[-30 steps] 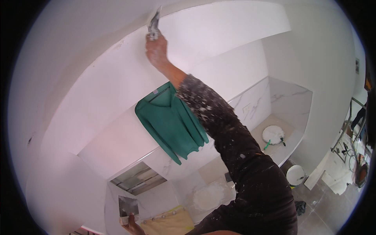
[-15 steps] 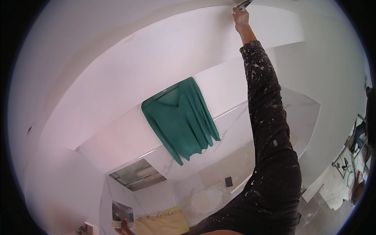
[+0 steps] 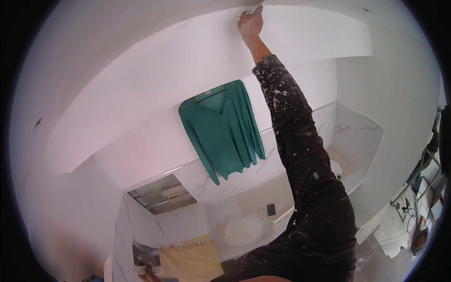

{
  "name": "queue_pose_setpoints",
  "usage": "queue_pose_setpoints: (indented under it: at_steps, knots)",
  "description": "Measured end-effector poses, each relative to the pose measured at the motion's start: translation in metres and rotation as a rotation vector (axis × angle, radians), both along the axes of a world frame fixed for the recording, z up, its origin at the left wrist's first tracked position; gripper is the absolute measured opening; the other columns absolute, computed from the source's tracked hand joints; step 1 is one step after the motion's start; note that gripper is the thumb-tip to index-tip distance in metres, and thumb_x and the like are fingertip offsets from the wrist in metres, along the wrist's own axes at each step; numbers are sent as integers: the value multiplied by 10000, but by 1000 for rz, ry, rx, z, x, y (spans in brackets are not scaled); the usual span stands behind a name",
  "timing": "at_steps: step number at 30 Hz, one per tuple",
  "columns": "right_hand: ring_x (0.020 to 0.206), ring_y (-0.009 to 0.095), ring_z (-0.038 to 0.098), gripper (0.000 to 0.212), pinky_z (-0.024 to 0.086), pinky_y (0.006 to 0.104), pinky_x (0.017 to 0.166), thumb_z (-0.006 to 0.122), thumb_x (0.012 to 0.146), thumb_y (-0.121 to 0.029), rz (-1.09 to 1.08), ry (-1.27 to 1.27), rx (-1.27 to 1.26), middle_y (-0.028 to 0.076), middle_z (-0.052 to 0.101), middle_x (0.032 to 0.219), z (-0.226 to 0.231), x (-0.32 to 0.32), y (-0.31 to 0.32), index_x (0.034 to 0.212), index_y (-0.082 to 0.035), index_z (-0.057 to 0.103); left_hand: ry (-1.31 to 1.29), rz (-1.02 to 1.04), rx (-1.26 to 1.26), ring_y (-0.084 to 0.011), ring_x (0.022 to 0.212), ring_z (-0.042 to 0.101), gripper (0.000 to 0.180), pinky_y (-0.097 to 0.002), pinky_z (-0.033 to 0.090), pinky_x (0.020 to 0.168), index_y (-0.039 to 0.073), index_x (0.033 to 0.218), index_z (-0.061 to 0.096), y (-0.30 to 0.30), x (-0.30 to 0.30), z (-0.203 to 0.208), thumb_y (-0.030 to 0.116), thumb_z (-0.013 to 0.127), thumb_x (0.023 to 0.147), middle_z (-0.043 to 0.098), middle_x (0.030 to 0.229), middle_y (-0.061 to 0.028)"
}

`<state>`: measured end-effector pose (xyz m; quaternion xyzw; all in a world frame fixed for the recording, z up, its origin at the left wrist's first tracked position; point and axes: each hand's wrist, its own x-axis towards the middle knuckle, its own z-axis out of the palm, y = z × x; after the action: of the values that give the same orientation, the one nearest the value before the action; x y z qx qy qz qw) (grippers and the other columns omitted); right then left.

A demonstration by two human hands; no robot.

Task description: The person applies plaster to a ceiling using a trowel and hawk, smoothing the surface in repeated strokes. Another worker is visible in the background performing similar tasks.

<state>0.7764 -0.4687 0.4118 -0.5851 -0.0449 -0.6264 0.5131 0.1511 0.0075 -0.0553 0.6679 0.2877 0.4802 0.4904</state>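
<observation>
My right hand [image 3: 251, 22] is raised at the top of the view, arm in a dark, paint-flecked sleeve. Its fingers are closed around a putty knife [image 3: 256, 6], whose blade meets the seam where the white wall band [image 3: 188, 51] joins the ceiling. The upper edge of the picture cuts off part of this tool. Low at the left, my left hand [image 3: 149, 274] grips a wide filling knife [image 3: 144, 256] by its pale grip; the broad grey blade points up, and a whitish smear shows on it.
A green long-sleeved top [image 3: 223, 131] hangs on the wall beyond my arm. Below it are marbled panels, a framed recess [image 3: 164, 193], a beige curtain [image 3: 190, 258] with eyelets and a dark socket [image 3: 271, 209]. Metal frames and cables [image 3: 413, 216] stand at right. A blurred pale shape [image 3: 66, 221] fills the lower left.
My right hand with the putty knife has moved left along the ceiling seam. The view has shifted slightly. My left hand still holds the filling knife low at the left.
</observation>
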Motion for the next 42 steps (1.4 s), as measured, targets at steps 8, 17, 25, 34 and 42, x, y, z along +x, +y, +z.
queue_pose_setpoints:
  at_steps: [8,17,25,34,42]
  knots:
    - [1055,404,605,772,424,501,963,618,873,-172,89,45,107,275,620,1117,-8,-82,136,1480,77,212,1,65,-89,-246,996,588,364,-414,485,863,-50,1132,642,58,-38,-57,170,690,846,649,1130,-167]
    - [851,160,598,404,517,316,711,555,963,-183,1852,-384,780,96,605,947,-41,-165,272,1314,-8,458,-407,-147,-290,-214,1084,560,453,-380,472,922,-7,1272,541,63,-24,-68,118,663,854,576,1222,-104]
    - [1397,287,389,684,415,453,1104,634,807,37,1448,60,-1283,115,447,1485,-234,-368,250,1423,-224,497,-791,-890,-939,-325,1133,573,476,-492,426,1037,9,1288,521,-13,49,11,166,571,842,590,1250,-149]
    - [1378,319,402,595,294,473,1158,604,819,-18,727,-343,-1756,120,500,1438,-285,-365,192,1380,-203,537,-828,-1239,-1023,-361,1207,541,519,-542,442,1037,26,1334,503,-62,102,65,109,516,822,576,1295,-182]
    - [1019,190,632,251,536,316,867,587,917,-43,2027,768,192,83,633,1134,-310,-331,132,1164,3,594,-960,-876,-93,-218,1235,509,481,-449,363,1085,46,1313,532,-69,148,94,-2,623,843,579,1288,-48]
